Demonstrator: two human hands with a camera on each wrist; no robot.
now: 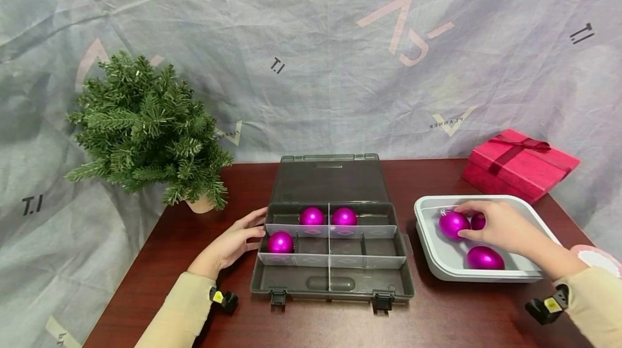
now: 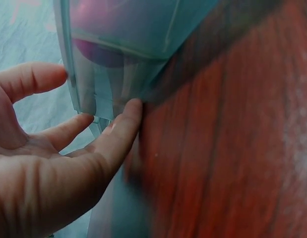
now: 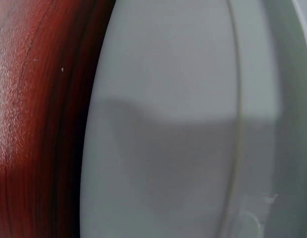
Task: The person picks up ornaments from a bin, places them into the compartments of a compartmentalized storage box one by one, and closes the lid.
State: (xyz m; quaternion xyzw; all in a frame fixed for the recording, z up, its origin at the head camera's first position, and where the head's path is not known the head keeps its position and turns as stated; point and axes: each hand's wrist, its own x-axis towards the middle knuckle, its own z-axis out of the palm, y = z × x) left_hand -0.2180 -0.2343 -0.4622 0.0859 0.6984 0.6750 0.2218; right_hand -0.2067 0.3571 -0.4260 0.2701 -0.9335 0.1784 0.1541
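The right hand pinches a shiny magenta ball between thumb and fingers, inside the white tray. Two more magenta balls are in the tray, one partly behind that hand and another near the front wall. Fingers of the left hand rest against the left side of a dark clear divided box with its lid laid back. Three magenta balls lie in it: two in the back row, one at the left of the middle row. In the left wrist view, the left hand touches the box wall.
A small green artificial tree stands at the back left. Behind the tray, at the back right, sits a red gift box with a dark ribbon. A pink and white round item is partly visible at the right edge.
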